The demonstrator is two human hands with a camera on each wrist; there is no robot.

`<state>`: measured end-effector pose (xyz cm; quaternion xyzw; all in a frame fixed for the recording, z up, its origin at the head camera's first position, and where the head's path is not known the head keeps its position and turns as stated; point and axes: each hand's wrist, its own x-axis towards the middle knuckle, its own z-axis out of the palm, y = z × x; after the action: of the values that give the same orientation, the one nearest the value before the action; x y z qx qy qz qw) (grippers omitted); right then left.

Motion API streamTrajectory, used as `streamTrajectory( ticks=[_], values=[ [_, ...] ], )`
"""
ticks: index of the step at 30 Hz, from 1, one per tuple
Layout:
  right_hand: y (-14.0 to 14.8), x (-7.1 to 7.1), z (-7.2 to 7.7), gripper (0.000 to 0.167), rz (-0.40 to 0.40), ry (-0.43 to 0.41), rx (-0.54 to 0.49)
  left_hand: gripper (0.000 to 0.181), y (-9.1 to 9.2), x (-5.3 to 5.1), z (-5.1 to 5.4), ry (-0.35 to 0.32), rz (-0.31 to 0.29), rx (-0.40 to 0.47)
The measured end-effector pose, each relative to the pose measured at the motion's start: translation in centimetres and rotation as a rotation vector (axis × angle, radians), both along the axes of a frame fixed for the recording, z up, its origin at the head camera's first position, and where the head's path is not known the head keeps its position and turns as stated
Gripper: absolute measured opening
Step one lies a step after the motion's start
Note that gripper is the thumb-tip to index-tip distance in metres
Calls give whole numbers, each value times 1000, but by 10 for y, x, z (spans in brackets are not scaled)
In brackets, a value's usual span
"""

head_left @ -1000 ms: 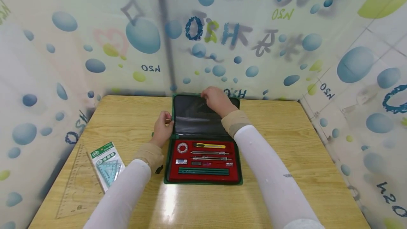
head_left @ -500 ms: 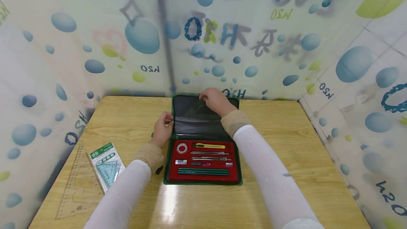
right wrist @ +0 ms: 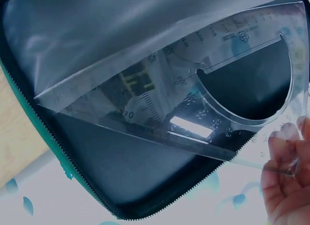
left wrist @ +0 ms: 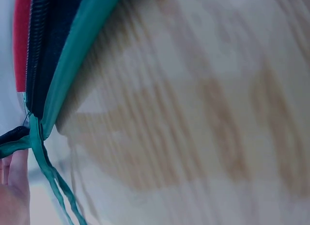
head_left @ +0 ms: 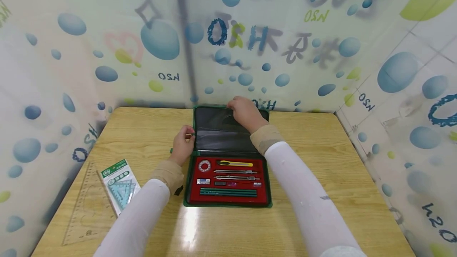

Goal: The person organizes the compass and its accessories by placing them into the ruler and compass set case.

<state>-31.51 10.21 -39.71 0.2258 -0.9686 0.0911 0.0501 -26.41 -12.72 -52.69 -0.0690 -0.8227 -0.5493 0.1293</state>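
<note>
A zippered green case (head_left: 270, 193) lies unfolded, its black lid (head_left: 221, 140) toward the wall. My right hand (head_left: 246, 112), over the lid's far edge, pinches a corner of a clear set square (right wrist: 160, 74) with a half-round cutout. In the right wrist view the set square lies over the dark lid, by a clear plastic pocket (right wrist: 92, 36). At the lid's left edge, my left hand (head_left: 183, 144) pinches the rim. The left wrist view catches only part of that hand, beside the green rim and strap (left wrist: 48, 167).
The red tray (head_left: 232, 201) of the case holds a yellow cutter (head_left: 235, 163), compasses (head_left: 235, 177), green pencils (head_left: 228, 192) and small pieces. Left on the wooden table (head_left: 314, 162) lie a packaged ruler set (head_left: 121, 187) and another clear set square (head_left: 80, 217). A patterned wall stands behind.
My right hand has shifted slightly left, then back to the right and a little up with the set square. My left hand stays at the lid's edge.
</note>
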Motion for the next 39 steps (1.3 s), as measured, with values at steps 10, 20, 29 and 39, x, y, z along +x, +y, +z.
streamTrajectory(
  ticks=[10,20,29,39],
  values=[
    [-1,1,-7,26,51,14,-33,15,0,-1,-3,-9,17,-8],
    [2,2,-4,31,100,-94,-88,27,-1,2,0,-85,22,-80],
    [1,5,-7,33,107,-42,-102,44,-2,0,0,-115,33,-50],
    [-1,5,-15,31,90,102,-61,36,0,3,4,-89,40,-52]
  ],
)
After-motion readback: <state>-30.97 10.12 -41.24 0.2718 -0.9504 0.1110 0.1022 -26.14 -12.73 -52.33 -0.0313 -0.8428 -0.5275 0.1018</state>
